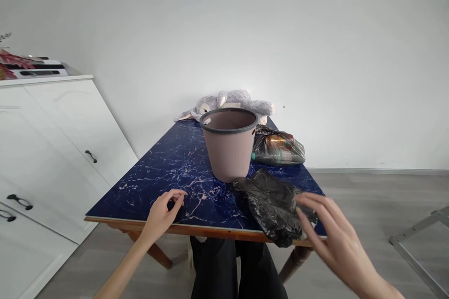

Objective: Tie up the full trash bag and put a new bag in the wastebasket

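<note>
A pinkish-brown trash bin (228, 154) with a dark grey rim stands upright near the middle of the table. In front of it to the right lies a crumpled black plastic bag (271, 201), its near end hanging over the table edge. My right hand (329, 229) is at the bag's right side, thumb and fingers apart; whether the fingertips touch it I cannot tell. My left hand (164, 210) rests at the table's front edge, fingers curled and the thumb near the index fingertip, with nothing seen in it.
Behind the bin lies a grey plush toy (238, 98) against the wall. A tied dark see-through bag with bottles (278, 147) sits right of the bin on the blue marbled table (157, 163). White cabinets (63, 126) stand left; a metal frame (417, 247) is at right.
</note>
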`<state>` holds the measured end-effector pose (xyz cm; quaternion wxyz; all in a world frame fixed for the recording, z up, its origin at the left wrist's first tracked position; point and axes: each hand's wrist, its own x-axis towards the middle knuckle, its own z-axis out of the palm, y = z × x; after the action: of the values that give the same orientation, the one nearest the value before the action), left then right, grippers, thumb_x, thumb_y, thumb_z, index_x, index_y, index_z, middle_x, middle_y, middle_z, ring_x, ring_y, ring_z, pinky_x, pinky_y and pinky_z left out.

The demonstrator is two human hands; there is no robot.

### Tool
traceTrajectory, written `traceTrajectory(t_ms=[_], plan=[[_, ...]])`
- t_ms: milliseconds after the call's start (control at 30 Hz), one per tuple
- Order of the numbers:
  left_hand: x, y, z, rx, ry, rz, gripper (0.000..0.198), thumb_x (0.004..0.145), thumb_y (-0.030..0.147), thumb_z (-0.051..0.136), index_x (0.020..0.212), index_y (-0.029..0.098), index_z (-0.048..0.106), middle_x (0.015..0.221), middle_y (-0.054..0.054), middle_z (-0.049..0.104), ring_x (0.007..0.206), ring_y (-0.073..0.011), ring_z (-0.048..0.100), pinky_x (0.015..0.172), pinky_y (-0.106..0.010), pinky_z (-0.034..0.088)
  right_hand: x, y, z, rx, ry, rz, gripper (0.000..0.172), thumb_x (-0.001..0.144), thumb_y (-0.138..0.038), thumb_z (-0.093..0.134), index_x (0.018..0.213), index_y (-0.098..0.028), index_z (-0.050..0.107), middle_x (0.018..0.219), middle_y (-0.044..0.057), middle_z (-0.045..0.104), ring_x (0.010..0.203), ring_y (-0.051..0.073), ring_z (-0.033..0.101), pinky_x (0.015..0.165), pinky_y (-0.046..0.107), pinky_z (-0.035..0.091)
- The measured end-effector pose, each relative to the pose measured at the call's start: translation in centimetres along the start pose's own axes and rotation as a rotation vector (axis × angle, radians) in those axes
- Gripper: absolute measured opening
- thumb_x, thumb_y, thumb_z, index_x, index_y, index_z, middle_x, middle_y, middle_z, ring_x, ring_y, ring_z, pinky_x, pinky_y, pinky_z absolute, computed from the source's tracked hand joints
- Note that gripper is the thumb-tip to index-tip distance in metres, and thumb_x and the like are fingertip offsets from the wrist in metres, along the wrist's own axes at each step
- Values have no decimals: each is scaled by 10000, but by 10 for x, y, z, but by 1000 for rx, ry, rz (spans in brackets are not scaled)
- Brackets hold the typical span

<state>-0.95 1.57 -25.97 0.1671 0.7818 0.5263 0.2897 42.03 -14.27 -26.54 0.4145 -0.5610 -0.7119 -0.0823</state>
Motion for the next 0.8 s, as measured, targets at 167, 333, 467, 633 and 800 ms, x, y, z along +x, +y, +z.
traceTrajectory(t_ms=[167, 333, 467, 633, 800], plan=[[-2, -1, 2, 16, 19, 3, 404, 1032, 577, 476, 1123, 276, 731, 999, -53, 775, 966, -254, 715, 873, -354, 538, -9, 84, 22, -188, -87, 266, 515, 1026, -644, 469, 1320, -234, 572, 1132, 138, 715, 1079, 378, 695, 896, 526, 555], [-2, -1, 1, 3, 18, 3, 406, 1029, 583, 485, 1129, 275, 729, 987, -53, 771, 960, -253, 719, 851, -339, 545, -13, 78, 23, -152, -119, 240, 349, 1051, -569, 472, 1067, -269, 651, 961, 76, 720, 919, 305, 697, 792, 431, 540], [0, 3, -3, -68, -40, -32, 434, 1027, 610, 487, 1128, 258, 720, 979, -63, 777, 952, -262, 723, 833, -337, 560, 7, 24, 2, -91, -19, 116, 205, 1061, -432, 533, 1037, -276, 664, 988, 68, 724, 908, 272, 685, 803, 404, 504], [-6, 55, -12, -192, -151, -40, 418, 1036, 598, 520, 1160, 243, 703, 1022, -66, 776, 980, -247, 721, 900, -335, 553, 31, -44, -22, -12, 108, -167, 89, 1022, -191, 637, 1075, -246, 684, 991, 62, 715, 909, 225, 675, 835, 375, 483], [-23, 154, -21, -394, -422, 13, 398, 1056, 584, 508, 1087, 231, 689, 1027, -53, 749, 934, -201, 703, 733, -245, 529, 40, -96, -16, 112, 110, -389, 170, 959, -40, 650, 1040, -179, 703, 903, 58, 706, 869, 194, 690, 836, 351, 515]])
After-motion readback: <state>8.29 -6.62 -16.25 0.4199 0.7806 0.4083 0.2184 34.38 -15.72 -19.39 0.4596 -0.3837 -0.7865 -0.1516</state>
